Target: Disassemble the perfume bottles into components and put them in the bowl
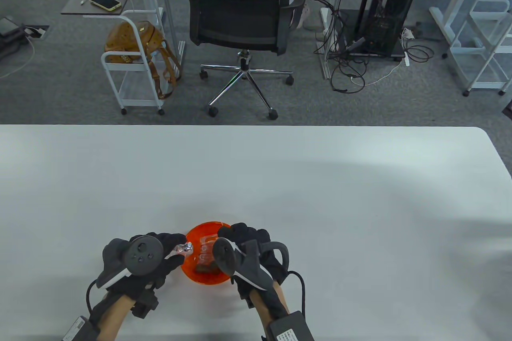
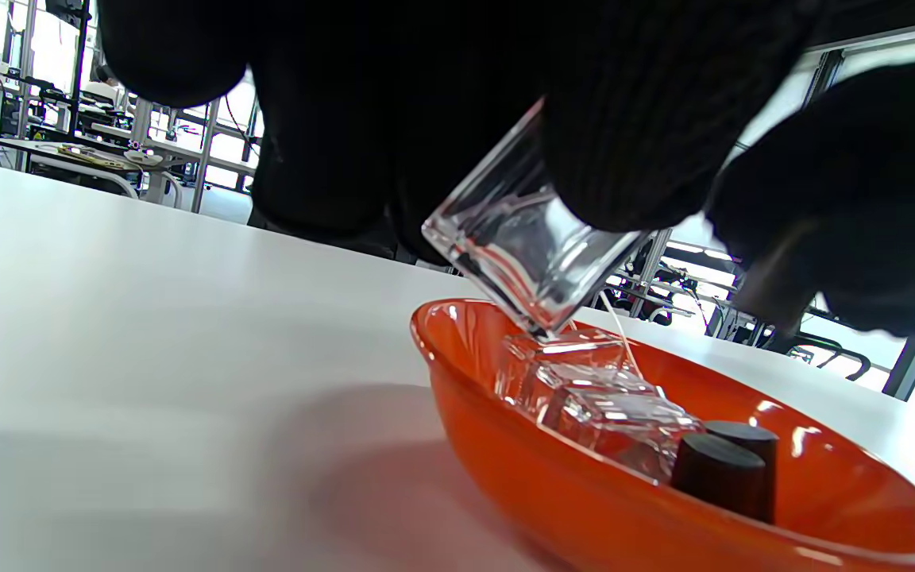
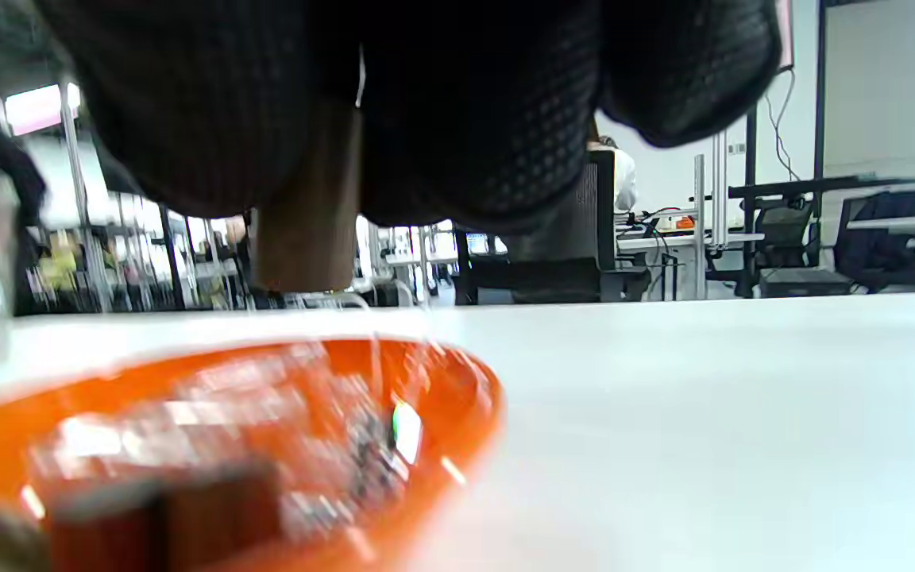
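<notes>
The orange bowl [image 1: 191,235] sits near the table's front edge, between my two hands. My left hand [image 1: 176,254] grips a clear square glass perfume bottle [image 2: 521,238], tilted over the bowl's left rim [image 2: 457,373], its silver neck [image 1: 188,248] pointing at the bowl. My right hand [image 1: 232,237] hovers over the right side of the bowl, and its fingers [image 3: 465,119] pinch a brown cylindrical cap [image 3: 306,222]. Inside the bowl lie a clear glass bottle [image 2: 608,413] and two dark brown caps [image 2: 723,473].
The white table [image 1: 280,181] stretches far and to both sides of the bowl. Beyond its far edge stand a black office chair [image 1: 240,13], a white cart with a brown bag [image 1: 132,43] and a computer tower [image 1: 394,1].
</notes>
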